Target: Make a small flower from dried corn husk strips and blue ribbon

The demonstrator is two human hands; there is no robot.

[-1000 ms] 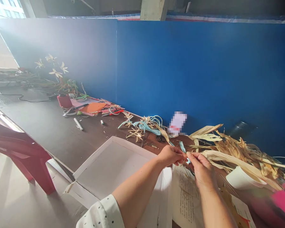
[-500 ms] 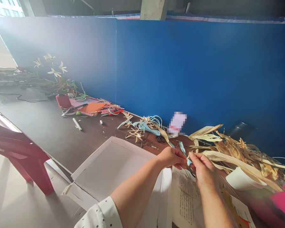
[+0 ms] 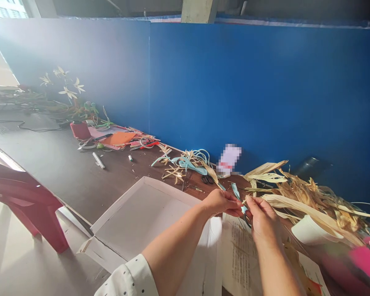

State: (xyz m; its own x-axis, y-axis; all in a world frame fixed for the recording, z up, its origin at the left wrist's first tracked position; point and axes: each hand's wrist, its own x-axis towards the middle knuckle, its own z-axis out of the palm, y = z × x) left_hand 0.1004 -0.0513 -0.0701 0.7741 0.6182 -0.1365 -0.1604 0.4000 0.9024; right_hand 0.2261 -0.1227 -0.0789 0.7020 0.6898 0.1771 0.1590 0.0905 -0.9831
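Observation:
My left hand (image 3: 222, 202) and my right hand (image 3: 264, 214) meet above the table, fingertips pinched together. Between them is a thin pale strip of corn husk (image 3: 244, 202); its ends are hidden by the fingers. A bit of light blue material (image 3: 243, 209) shows just below the strip, and I cannot tell whether it is held. The dark loop (image 3: 248, 222) beside my right fingers looks like a scissors handle, mostly covered. Behind the hands lies a light blue strip (image 3: 235, 190). Dry corn husks (image 3: 314, 201) are heaped to the right.
An open white box (image 3: 160, 218) lies under my left forearm, a printed sheet (image 3: 239, 255) beside it. Black-handled scissors (image 3: 207, 179), husk flowers (image 3: 174, 174) and a white cup (image 3: 314, 230) are around. A blue partition (image 3: 259, 90) backs the table; a red chair (image 3: 46, 209) stands left.
The view has shifted very slightly. Both hands stay together in nearly the same place, with the pale strip still between the fingertips.

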